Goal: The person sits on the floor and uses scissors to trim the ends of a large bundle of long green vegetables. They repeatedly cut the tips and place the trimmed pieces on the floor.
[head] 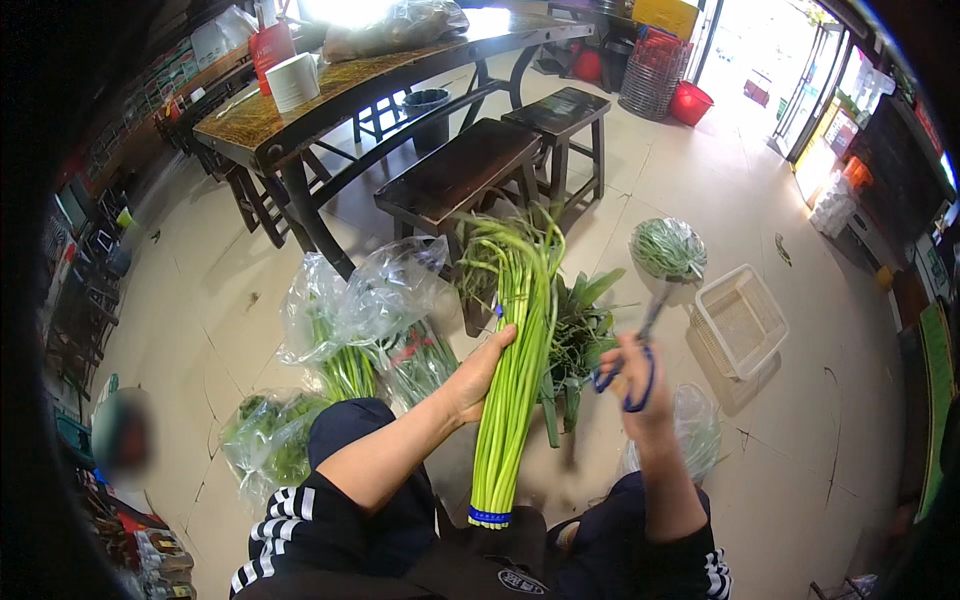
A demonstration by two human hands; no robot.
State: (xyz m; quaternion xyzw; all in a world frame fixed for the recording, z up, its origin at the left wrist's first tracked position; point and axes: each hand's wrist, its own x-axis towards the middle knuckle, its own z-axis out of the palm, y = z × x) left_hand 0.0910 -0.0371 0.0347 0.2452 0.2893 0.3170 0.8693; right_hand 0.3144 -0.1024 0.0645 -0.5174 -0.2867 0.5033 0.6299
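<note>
My left hand (480, 375) is closed around a long bunch of green stalks (506, 427), probably garlic scapes, which stands nearly upright before me. A blue band (489, 517) circles its lower end, and a bit of blue shows higher up by my thumb. To the right, my right hand (637, 386) holds scissors with blue handles (640, 401); their blades point up and are blurred. Between my hands, behind the bunch, a heap of leafy greens (581, 330) lies low down. The far tips of the stalks bend over near a wooden bench.
Bagged greens (274, 435) and clear plastic bags of stalks (345, 367) lie on the floor at left. At right are a wrapped green bundle (667, 250), a white plastic basket (742, 322) and another bag (696, 431). Dark benches (461, 169) and a table (390, 64) stand ahead.
</note>
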